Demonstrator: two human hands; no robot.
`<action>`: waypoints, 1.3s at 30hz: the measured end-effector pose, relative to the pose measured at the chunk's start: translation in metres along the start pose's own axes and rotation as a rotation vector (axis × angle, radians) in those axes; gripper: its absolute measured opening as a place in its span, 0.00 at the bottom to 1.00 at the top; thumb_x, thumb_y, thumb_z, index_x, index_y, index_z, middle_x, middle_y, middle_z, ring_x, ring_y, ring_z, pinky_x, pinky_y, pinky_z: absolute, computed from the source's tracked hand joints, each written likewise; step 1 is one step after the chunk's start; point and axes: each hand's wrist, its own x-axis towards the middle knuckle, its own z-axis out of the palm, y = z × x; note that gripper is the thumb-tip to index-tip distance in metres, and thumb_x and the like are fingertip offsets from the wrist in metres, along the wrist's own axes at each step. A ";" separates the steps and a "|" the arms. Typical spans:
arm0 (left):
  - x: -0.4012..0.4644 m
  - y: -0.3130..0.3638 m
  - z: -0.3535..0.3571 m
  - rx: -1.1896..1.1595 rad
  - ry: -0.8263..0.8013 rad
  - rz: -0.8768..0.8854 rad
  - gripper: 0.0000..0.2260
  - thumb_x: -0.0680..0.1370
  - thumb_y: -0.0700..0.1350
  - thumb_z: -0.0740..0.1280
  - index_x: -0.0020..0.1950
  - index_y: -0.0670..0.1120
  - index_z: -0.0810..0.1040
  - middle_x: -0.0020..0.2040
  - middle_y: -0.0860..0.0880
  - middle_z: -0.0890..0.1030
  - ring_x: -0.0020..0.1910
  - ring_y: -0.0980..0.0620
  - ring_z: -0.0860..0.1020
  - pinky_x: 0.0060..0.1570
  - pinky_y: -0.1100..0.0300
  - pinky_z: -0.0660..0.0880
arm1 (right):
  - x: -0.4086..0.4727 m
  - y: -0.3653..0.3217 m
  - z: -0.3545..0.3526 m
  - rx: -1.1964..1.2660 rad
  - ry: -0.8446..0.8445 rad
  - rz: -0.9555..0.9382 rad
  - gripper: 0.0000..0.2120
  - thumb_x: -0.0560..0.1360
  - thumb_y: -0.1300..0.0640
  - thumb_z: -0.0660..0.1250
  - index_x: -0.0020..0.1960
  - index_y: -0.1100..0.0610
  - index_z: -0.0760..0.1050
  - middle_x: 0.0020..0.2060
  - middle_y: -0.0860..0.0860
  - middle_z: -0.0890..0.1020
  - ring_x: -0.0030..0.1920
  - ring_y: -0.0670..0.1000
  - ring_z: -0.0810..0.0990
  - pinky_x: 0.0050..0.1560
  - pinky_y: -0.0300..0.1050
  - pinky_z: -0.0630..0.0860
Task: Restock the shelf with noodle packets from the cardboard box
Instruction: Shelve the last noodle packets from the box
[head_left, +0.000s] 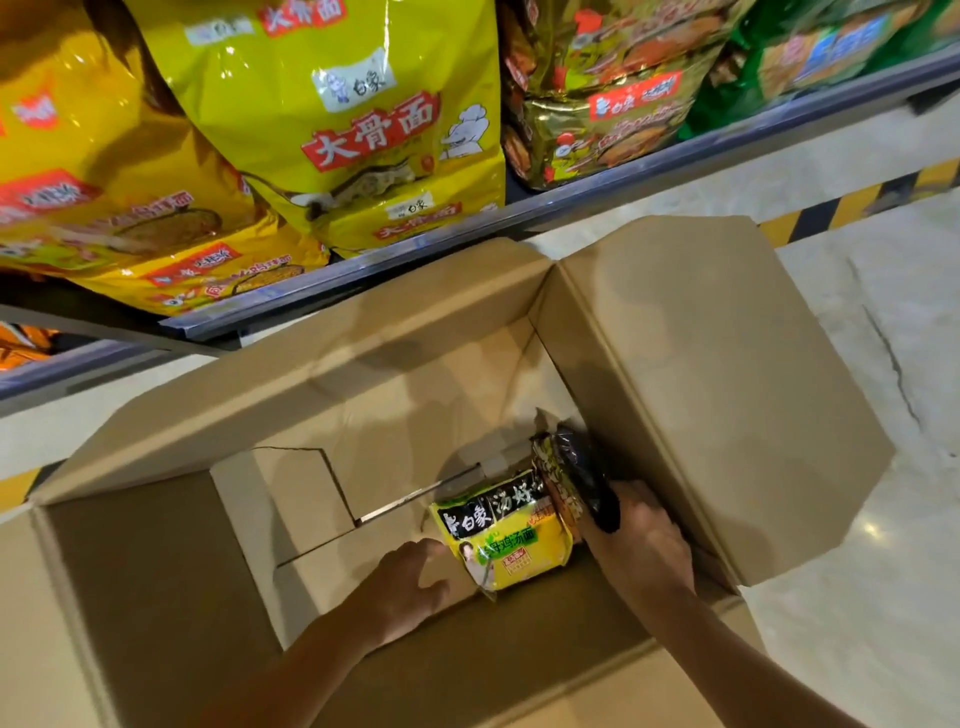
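An open cardboard box (701, 374) stands on the floor below the shelf (363, 283). At its bottom right lies a yellow-green noodle packet (506, 535) with a darker packet (576, 478) stacked against its far side. My left hand (410, 582) reaches down to the yellow packet's left edge, fingers touching it. My right hand (641, 540) wraps around the right side of the dark packet. The rest of the box's bottom is bare cardboard.
The shelf above holds large yellow noodle multipacks (337, 119), gold-green packs (597, 93) and green packs (810, 47) to the right. A lower shelf edge (62, 369) shows at left. Pale tiled floor (857, 597) with a yellow-black stripe (831, 208) lies at the right.
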 end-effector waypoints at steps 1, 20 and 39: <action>0.005 -0.001 0.003 -0.052 0.011 -0.018 0.25 0.78 0.53 0.66 0.74 0.55 0.66 0.72 0.54 0.69 0.71 0.53 0.67 0.69 0.58 0.66 | -0.001 -0.001 -0.001 0.046 0.015 -0.022 0.24 0.75 0.37 0.65 0.64 0.50 0.74 0.61 0.50 0.78 0.57 0.59 0.80 0.54 0.52 0.75; 0.057 0.042 0.044 -0.889 0.303 -0.054 0.12 0.75 0.38 0.74 0.54 0.47 0.76 0.49 0.50 0.81 0.44 0.54 0.80 0.33 0.69 0.74 | 0.001 0.001 -0.003 0.687 0.219 -0.270 0.19 0.69 0.58 0.79 0.51 0.36 0.81 0.48 0.41 0.84 0.50 0.43 0.83 0.50 0.33 0.78; -0.385 0.074 -0.230 -0.779 0.589 0.473 0.19 0.71 0.39 0.78 0.58 0.37 0.78 0.55 0.40 0.84 0.57 0.41 0.81 0.54 0.51 0.79 | -0.267 -0.178 -0.288 1.055 0.296 -0.470 0.13 0.73 0.65 0.75 0.56 0.56 0.79 0.49 0.45 0.84 0.45 0.34 0.83 0.38 0.27 0.77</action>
